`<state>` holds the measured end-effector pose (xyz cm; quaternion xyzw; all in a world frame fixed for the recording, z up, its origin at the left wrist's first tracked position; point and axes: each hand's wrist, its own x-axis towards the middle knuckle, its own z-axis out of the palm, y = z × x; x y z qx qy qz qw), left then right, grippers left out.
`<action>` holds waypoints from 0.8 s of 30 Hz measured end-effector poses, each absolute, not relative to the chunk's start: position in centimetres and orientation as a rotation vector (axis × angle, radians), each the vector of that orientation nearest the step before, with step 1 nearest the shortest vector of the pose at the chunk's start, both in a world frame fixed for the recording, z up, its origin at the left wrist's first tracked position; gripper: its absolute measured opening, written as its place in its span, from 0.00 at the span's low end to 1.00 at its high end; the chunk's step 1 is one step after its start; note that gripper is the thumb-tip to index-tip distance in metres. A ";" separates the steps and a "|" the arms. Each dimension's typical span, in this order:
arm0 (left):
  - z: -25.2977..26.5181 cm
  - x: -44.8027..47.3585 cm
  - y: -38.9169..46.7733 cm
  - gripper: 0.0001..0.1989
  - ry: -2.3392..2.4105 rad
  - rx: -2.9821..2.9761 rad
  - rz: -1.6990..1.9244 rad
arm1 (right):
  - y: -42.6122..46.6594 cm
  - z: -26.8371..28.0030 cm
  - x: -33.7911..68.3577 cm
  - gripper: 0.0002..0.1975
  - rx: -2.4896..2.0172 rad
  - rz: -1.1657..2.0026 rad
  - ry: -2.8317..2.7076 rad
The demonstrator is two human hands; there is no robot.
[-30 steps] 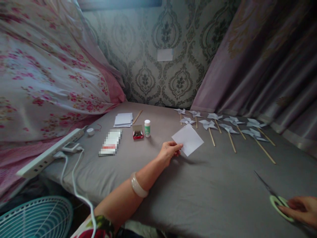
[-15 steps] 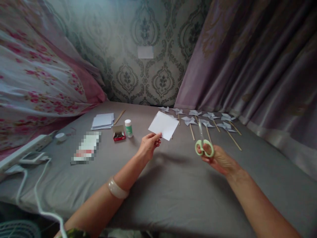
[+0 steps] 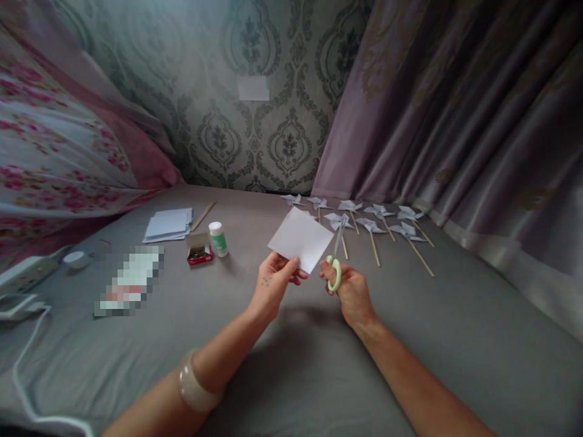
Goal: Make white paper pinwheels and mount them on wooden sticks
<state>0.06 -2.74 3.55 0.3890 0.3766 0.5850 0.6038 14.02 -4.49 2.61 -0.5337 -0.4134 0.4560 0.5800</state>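
Observation:
Between the thumb and fingers of my left hand (image 3: 276,280) is a square sheet of white paper (image 3: 300,238), pinched at its near corner and raised above the grey cloth. My right hand (image 3: 354,292) grips a pair of scissors (image 3: 334,273) with pale green handles. Their blades point up and away, close to the right edge of the sheet; whether the blades are parted is hard to make out. Behind both hands lie several white paper pinwheels (image 3: 371,226) on wooden sticks.
At the left are a stack of white paper (image 3: 167,224), wooden sticks (image 3: 203,216), a white-capped bottle (image 3: 218,239) and an open red box (image 3: 199,253) of small metal pieces. Nearer lie a blurred-out flat item (image 3: 132,279), a small white round object (image 3: 76,260) and a power strip (image 3: 27,273).
My right hand has brought the scissors leftward, up near the sheet, and turned them. The left hand still holds the paper, now a little lower. The view has shifted slightly to the right.

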 end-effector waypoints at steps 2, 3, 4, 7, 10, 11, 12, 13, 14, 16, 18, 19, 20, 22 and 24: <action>3.1 0.2 -3.4 0.18 0.878 0.918 1.306 | -4.5 2.5 13.9 0.23 -1.232 1.050 -0.938; 3.0 0.3 -3.6 0.18 0.879 0.918 1.286 | -4.5 2.5 13.8 0.22 -1.227 1.044 -0.934; 3.0 0.3 -3.8 0.18 0.879 0.916 1.269 | -4.5 2.4 13.8 0.21 -1.224 1.036 -0.934; 3.0 0.4 -4.0 0.18 0.894 0.889 1.228 | -4.6 2.1 13.8 0.20 -1.223 1.001 -0.940; 3.0 0.5 -4.3 0.16 0.923 0.859 1.160 | -4.7 1.8 13.8 0.19 -1.208 0.969 -0.957; 3.0 0.6 -4.4 0.16 0.931 0.857 1.140 | -4.6 1.7 13.8 0.19 -1.209 0.963 -0.968; 2.9 0.6 -4.4 0.16 0.938 0.860 1.126 | -4.6 1.6 13.9 0.19 -1.214 0.959 -0.979; 2.8 0.6 -4.4 0.15 0.944 0.864 1.120 | -4.6 1.6 13.9 0.19 -1.223 0.956 -0.992; 2.8 0.5 -4.3 0.15 0.953 0.866 1.124 | -4.7 1.6 13.9 0.19 -1.239 0.952 -1.004; 2.8 0.2 -4.0 0.15 0.972 0.856 1.165 | -4.8 1.8 14.0 0.20 -1.281 0.948 -1.032; 3.0 -0.4 -3.4 0.16 0.989 0.822 1.239 | -5.1 2.2 14.2 0.22 -1.319 0.968 -1.094; 3.2 -0.7 -3.1 0.16 0.990 0.801 1.276 | -5.3 2.4 14.3 0.23 -1.327 0.995 -1.147; 3.5 -1.1 -2.8 0.16 0.986 0.782 1.308 | -5.5 2.6 14.4 0.24 -1.325 1.032 -1.215; 4.0 -1.7 -2.4 0.17 0.964 0.756 1.365 | -6.0 3.0 14.4 0.26 -1.305 1.119 -1.367; 4.5 -2.2 -2.2 0.17 0.943 0.739 1.405 | -6.4 3.2 14.3 0.27 -1.292 1.198 -1.496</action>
